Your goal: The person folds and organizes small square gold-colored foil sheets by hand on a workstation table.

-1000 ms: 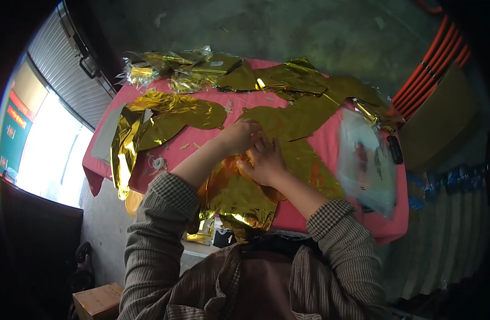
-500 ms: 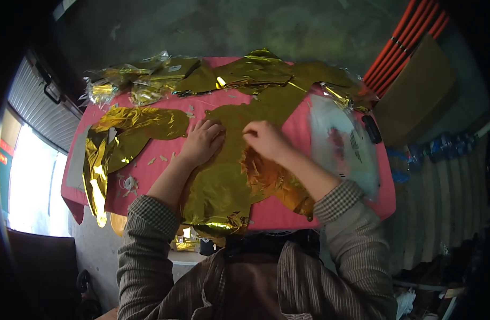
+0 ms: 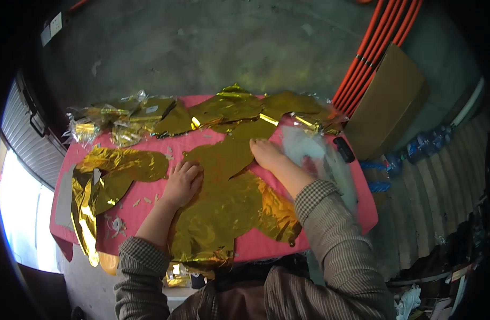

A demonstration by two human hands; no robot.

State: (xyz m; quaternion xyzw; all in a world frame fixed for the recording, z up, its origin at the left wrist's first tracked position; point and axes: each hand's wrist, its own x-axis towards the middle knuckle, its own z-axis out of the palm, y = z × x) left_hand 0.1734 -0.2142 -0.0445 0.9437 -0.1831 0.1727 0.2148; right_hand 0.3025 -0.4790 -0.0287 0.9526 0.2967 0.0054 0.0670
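Note:
A flat, uninflated gold foil balloon [image 3: 215, 202] with rounded lobes lies across the pink-covered table [image 3: 149, 186]. My left hand [image 3: 183, 182] rests on its left edge, fingers bent and slightly apart. On the right edge, higher up, my right hand [image 3: 267, 153] has its fingers closed on the foil. Below the right hand, a crinkled orange-gold part [image 3: 277, 210] sticks out to the side. Another gold foil piece [image 3: 122, 165] lies to the left, its long end hanging over the table's front edge.
Gold foil in clear wrappers [image 3: 125, 120] lies along the back edge. Right of my hands are a clear plastic bag [image 3: 330, 168] and a black object [image 3: 343, 149]. A white ribbon roll [image 3: 116, 225] and small scraps sit left. Orange pipes [image 3: 370, 58] and a cardboard sheet [image 3: 386, 101] stand behind.
My right hand has moved the balloon's right edge outward, and the crinkled orange-gold part now lies more spread out. My left hand stays at the left edge. The camera view has tilted up.

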